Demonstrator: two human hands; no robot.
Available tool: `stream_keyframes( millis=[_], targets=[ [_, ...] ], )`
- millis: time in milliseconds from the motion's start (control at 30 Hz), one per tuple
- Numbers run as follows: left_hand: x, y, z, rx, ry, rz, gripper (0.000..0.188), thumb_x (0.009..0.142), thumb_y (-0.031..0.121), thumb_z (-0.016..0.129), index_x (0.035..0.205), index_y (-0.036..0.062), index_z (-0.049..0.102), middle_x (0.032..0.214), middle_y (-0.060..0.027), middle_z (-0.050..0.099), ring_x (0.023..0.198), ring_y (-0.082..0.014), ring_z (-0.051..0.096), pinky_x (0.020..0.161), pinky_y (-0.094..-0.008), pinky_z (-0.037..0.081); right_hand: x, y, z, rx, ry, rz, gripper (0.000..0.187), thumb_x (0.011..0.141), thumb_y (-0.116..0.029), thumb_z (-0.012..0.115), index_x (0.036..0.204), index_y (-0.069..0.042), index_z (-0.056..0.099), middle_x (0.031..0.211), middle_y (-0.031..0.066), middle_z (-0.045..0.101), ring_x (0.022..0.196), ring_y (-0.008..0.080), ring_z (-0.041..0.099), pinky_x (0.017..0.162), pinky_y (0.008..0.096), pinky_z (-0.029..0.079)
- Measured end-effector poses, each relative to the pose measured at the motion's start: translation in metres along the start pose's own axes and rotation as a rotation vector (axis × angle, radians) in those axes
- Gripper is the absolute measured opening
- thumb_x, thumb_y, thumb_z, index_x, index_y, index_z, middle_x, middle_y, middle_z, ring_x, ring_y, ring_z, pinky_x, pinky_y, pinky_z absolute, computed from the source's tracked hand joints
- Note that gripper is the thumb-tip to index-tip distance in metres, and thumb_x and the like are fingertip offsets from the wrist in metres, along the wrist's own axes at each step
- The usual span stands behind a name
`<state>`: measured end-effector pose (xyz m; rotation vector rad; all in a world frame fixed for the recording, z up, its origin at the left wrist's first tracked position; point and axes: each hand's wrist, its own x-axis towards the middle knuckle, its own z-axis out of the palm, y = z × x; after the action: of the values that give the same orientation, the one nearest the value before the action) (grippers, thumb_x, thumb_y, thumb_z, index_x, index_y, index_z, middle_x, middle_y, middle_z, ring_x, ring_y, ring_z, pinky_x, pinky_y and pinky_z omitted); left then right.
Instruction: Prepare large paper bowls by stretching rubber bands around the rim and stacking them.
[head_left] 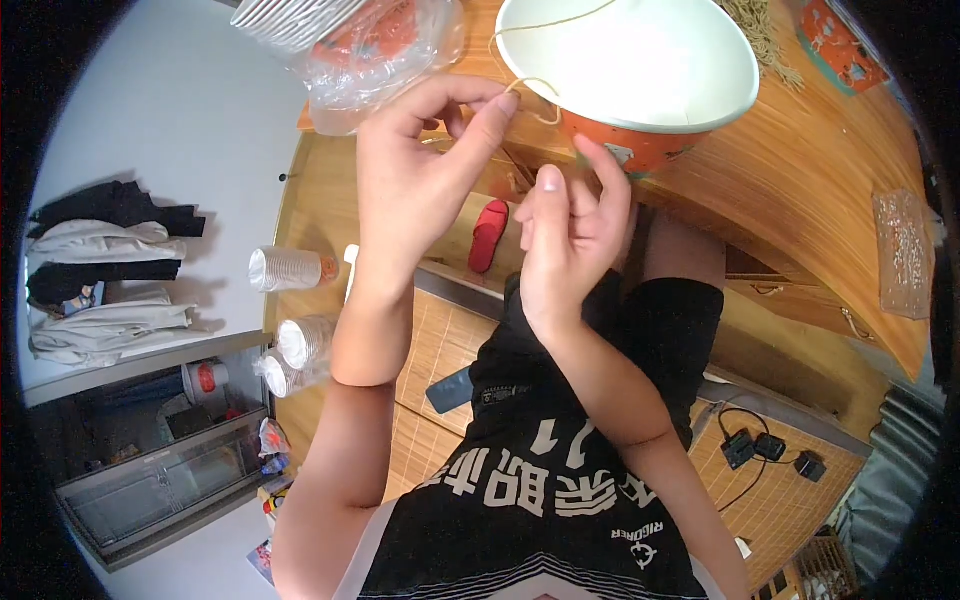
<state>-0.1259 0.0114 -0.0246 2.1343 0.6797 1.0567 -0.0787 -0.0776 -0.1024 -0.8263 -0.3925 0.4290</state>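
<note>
My left hand (425, 165) is closed, its thumb and forefinger pinching a thin tan cord (553, 92). The cord makes a small loop at the fingertips, and another stretch of it passes over the mouth of a large paper bucket (645, 140). That bucket is white inside and orange outside, on the wooden table just right of the pinch. Below its near rim is my right hand (575, 235), with thumb and forefinger apart and the other fingers curled. Nothing shows in its grasp, and it is apart from the cord.
Stacked paper buckets in clear plastic (365, 60) lie at the table's back left. A bundle of tan cords (765, 35) and another orange bucket (843, 45) are at the back right. A clear plastic packet (903, 255) lies near the right edge. Below is a red slipper (488, 236).
</note>
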Motion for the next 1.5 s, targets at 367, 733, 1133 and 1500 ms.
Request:
stream_keyframes(
  millis=[367,733,1133,1500],
  targets=[
    [0.004,-0.003,0.003,-0.135,-0.041,-0.084,0.012,0.088,0.011,0.074,0.093,-0.0001,0.077,0.075,0.0019,0.068,0.064,-0.0026,0.048,0.061,-0.0207,0.040,0.021,0.000,0.018,0.423,-0.024,0.423,0.057,0.100,-0.018,0.057,0.150,0.002,0.036,0.083,0.0050,0.060,0.064,0.0058,0.059,0.040,0.0191,0.034],
    [0.022,0.001,-0.005,-0.083,-0.111,-0.126,0.016,0.091,0.016,0.074,0.094,0.0008,0.076,0.066,0.0058,0.060,0.059,0.0001,0.044,0.052,-0.0184,0.034,0.047,0.009,0.045,0.573,0.234,0.411,0.022,0.101,-0.026,0.059,0.112,-0.008,0.061,0.065,-0.0068,0.043,0.051,0.0047,0.036,0.045,0.0205,0.027],
    [0.017,0.001,0.007,-0.166,-0.027,-0.214,0.015,0.089,0.012,0.076,0.098,-0.0006,0.076,0.074,0.0034,0.067,0.062,0.0013,0.051,0.054,-0.0172,0.039,0.016,0.007,0.040,0.254,0.079,0.141,0.018,0.102,-0.019,0.061,0.105,-0.002,0.063,0.068,-0.0016,0.056,0.054,0.0034,0.043,0.048,0.0190,0.033],
    [0.037,0.003,-0.012,-0.239,-0.455,-0.378,0.018,0.093,0.013,0.072,0.104,-0.0014,0.073,0.095,-0.0059,0.074,0.087,-0.0102,0.068,0.080,-0.0239,0.053,0.027,0.019,0.017,-0.119,-0.021,-0.069,0.018,0.099,-0.014,0.068,0.106,0.002,0.069,0.078,-0.0017,0.063,0.069,0.0043,0.055,0.061,0.0194,0.043]
  ],
)
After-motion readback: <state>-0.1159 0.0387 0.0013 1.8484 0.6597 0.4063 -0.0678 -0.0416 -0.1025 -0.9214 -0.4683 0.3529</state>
